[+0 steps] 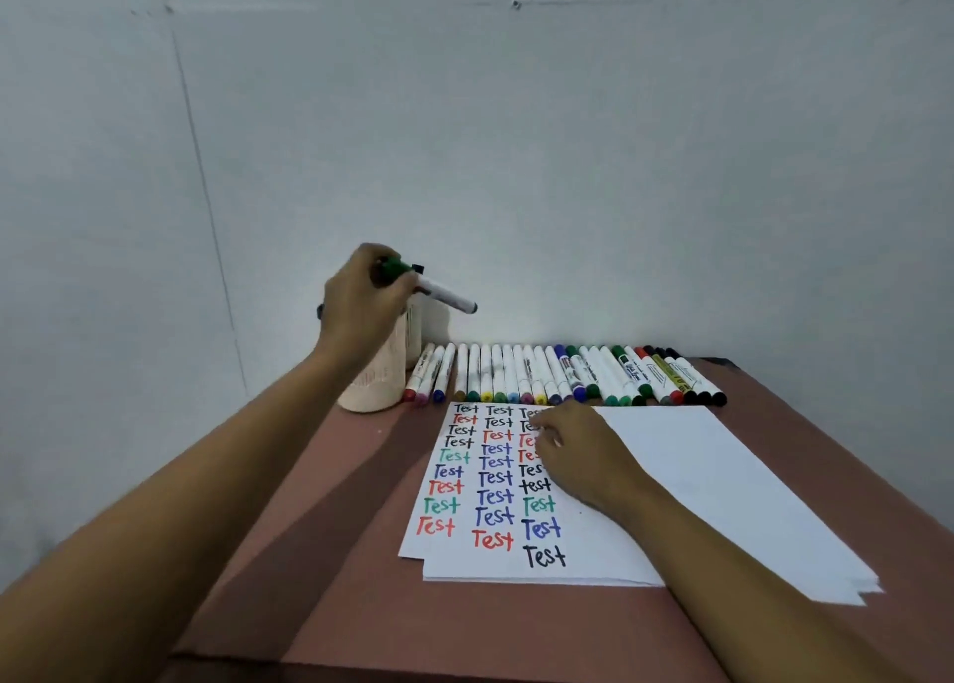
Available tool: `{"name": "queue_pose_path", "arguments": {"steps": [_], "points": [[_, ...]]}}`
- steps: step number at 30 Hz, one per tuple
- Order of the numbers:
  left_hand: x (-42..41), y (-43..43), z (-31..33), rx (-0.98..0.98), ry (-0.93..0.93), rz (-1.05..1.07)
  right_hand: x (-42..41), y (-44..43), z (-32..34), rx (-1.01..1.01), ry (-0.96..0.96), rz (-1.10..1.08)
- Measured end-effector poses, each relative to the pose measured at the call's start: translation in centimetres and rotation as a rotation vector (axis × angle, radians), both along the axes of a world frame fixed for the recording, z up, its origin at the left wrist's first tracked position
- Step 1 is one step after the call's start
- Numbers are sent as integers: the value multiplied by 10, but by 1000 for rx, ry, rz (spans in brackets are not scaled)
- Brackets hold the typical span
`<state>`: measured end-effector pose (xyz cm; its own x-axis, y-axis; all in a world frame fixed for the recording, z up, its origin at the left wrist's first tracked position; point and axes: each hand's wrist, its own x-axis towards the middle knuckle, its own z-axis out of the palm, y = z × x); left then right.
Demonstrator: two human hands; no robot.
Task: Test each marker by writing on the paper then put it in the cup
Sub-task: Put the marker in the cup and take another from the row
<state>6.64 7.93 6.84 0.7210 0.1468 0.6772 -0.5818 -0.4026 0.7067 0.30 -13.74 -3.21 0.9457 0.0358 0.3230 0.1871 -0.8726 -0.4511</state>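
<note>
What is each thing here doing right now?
left hand: grips the green marker over the cup
green marker: held, tilted
cup: upright, partly hidden
right hand: rests on the paper
paper: flat, partly filled with "Test"
row of markers: lying capped, side by side

The person's left forearm (206,481) and right forearm (733,558) are bare along all their visible length, broad near the camera and narrowing toward the wrists. The left hand (361,300) and right hand (583,455) are bare as well. At the outer edge of the left wrist a small dark piece (320,312) peeps out. Whether it is a strap or band cannot be told.
</note>
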Motion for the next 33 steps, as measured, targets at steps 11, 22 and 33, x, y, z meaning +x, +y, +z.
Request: {"name": "queue_pose_path", "arguments": {"steps": [11, 22, 33], "points": [[67, 40, 57, 141, 3, 202, 3, 0, -1, -53, -15, -4], [107, 34, 38, 423, 97, 232, 6, -2, -4, -50, -25, -7], [114, 46, 34, 881, 359, 281, 7, -1, -5, -50, -34, 1]]}}
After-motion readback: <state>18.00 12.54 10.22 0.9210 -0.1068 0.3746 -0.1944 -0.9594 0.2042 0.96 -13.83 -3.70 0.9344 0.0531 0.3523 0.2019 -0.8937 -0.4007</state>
